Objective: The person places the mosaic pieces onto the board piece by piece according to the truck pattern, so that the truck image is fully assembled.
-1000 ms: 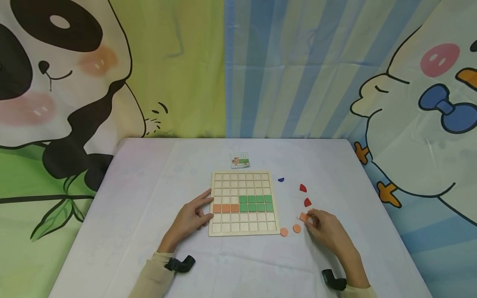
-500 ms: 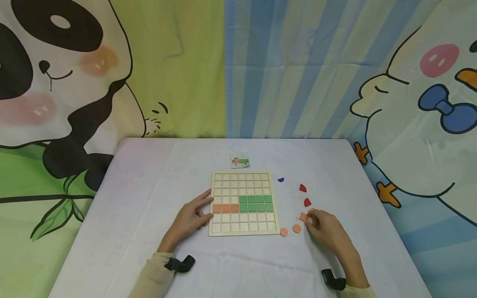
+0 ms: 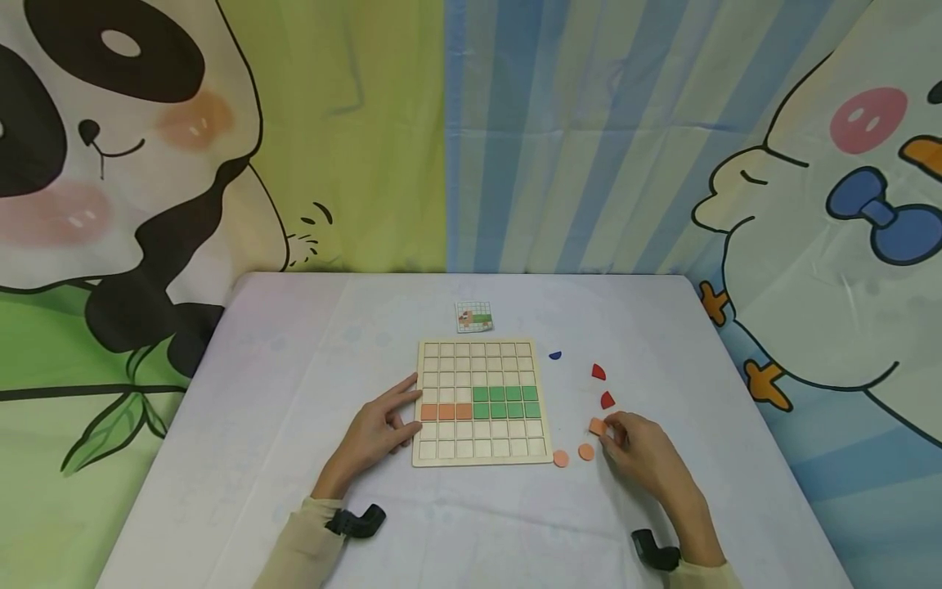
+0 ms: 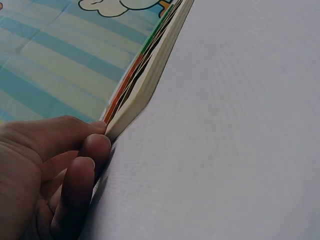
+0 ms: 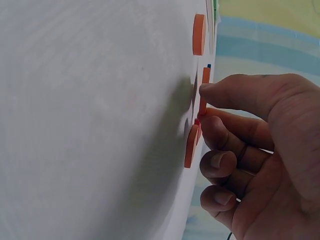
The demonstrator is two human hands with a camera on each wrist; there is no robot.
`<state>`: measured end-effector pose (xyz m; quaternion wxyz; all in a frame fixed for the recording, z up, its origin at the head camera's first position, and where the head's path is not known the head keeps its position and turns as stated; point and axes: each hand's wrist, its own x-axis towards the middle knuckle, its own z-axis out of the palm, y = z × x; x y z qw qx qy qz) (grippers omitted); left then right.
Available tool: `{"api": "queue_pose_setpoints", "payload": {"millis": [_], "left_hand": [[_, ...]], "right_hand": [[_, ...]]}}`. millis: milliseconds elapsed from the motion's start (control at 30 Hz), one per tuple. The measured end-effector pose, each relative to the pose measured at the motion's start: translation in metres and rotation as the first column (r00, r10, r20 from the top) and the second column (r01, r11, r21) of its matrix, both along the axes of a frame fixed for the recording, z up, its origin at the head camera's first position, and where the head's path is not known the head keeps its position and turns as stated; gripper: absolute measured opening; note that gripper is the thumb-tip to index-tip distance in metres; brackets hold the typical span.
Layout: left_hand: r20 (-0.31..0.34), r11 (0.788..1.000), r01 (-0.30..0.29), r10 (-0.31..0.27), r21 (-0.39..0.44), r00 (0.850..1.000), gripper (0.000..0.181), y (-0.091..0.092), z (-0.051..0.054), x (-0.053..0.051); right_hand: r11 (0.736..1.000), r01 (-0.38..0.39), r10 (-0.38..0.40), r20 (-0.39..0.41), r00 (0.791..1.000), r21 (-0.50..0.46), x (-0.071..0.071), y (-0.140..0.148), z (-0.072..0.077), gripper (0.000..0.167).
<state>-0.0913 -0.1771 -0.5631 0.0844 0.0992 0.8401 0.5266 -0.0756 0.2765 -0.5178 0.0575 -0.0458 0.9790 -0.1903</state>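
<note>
Since half a second ago, the right hand point(image 3: 648, 458) and the flat orange square tile point(image 3: 596, 426) at its fingertips have shifted slightly toward the left and far side; the left hand point(image 3: 374, 427) has stayed where it was. Thumb and finger of the right hand are closed to a pinch on the tile, their gap just its thickness, with the other fingers curled. That tile is right of the pale wooden grid board point(image 3: 482, 460), well apart from it, above the white tablecloth point(image 3: 294, 384). The left hand's fingers are relaxed and spread, thumb and fingertips touching the board's left edge without wrapping round anything.

Eight green square tiles point(image 3: 506, 402) fill two rows at the board's right, and three orange square tiles point(image 3: 446, 411) continue the nearer row leftward. Two orange discs point(image 3: 585, 451) lie near the board's near right corner; two red quarter-circle pieces point(image 3: 607, 400) and a dark blue half-disc point(image 3: 555, 355) lie farther back. Beyond the board's far edge rests a small printed pattern card point(image 3: 474, 317).
</note>
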Motion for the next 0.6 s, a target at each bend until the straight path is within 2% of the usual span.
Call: {"api": "queue_pose_setpoints", "payload": {"millis": [333,600], "left_hand": [[-0.002,1.0,0.002,-0.002,-0.002,1.0,0.062,0.0,0.002,0.001],[0.004,1.0,0.002,-0.002,-0.008,1.0,0.062,0.0,0.001,0.0]], "right_hand": [[1.0,0.003,-0.003,-0.015,1.0,-0.02,-0.007,-0.012,0.004,0.034],[0.999,-0.043,0.042,-0.031,0.999,-0.028,-0.013,-0.022,0.003,0.032]]}}
